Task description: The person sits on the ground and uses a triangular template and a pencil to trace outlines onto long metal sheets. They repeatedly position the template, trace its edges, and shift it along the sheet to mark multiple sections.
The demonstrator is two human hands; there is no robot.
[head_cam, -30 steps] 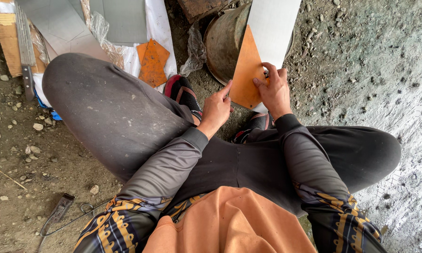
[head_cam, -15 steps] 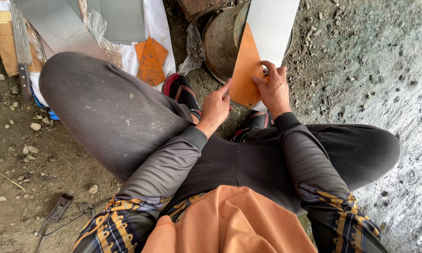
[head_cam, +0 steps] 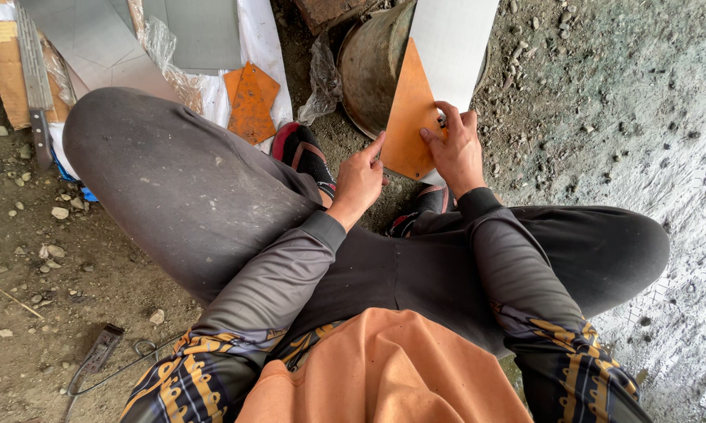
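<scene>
White sheet (head_cam: 455, 47) cut off by top edge, lower part hidden behind orange template (head_cam: 408, 117). Small tool under right hand (head_cam: 456, 149) too small to identify. Rusty drum (head_cam: 368, 66) left of sheet, mostly hidden, bottom unseen.

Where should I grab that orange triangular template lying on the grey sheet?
Probably at the orange template's lower left corner, coming in from the left. That edge overhangs the grey sheet near the left hand, so fingers could pinch it. The right hand presses its right edge flat.
</scene>
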